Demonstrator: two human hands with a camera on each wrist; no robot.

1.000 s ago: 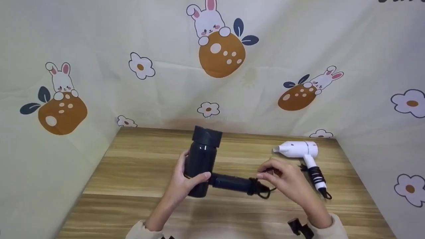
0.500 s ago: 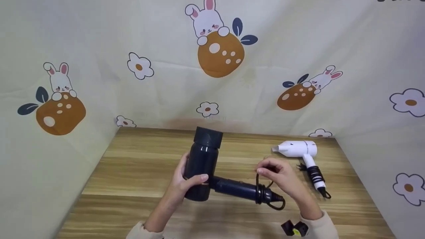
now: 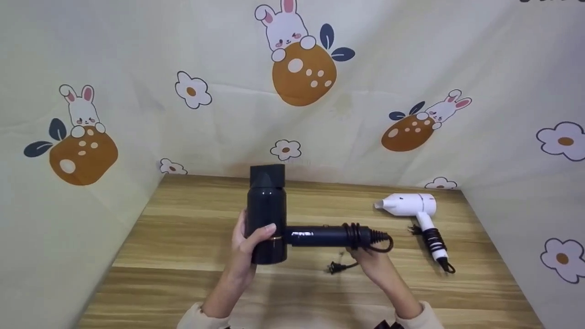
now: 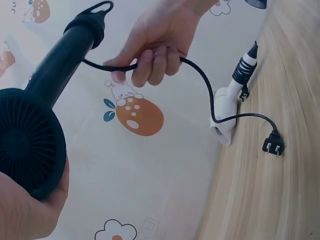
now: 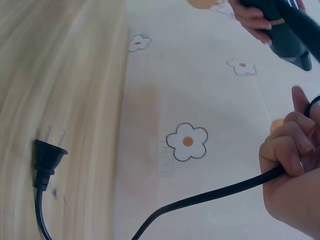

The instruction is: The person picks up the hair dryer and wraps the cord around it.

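Observation:
My left hand (image 3: 249,244) grips the barrel of a dark hair dryer (image 3: 267,208) held above the table, nozzle pointing away and handle to the right. Several turns of black cord (image 3: 353,235) circle the handle's end. Below that end my right hand (image 3: 372,262), partly hidden by the handle, holds the cord; in the left wrist view the fingers of the right hand (image 4: 160,50) curl round it. From this hand the free length hangs down to a two-pin plug (image 4: 273,144), also visible as a plug (image 5: 48,157) in the right wrist view.
A white hair dryer (image 3: 409,204) lies at the right rear of the wooden table (image 3: 183,256), its black cord (image 3: 433,241) wrapped round its handle. Behind and at both sides hangs a pale cloth (image 3: 219,123) printed with rabbits and flowers.
My right hand has moved from above the handle's end to below it, bringing the cord's plug into view. The dark dryer has turned level and shifted slightly left and away.

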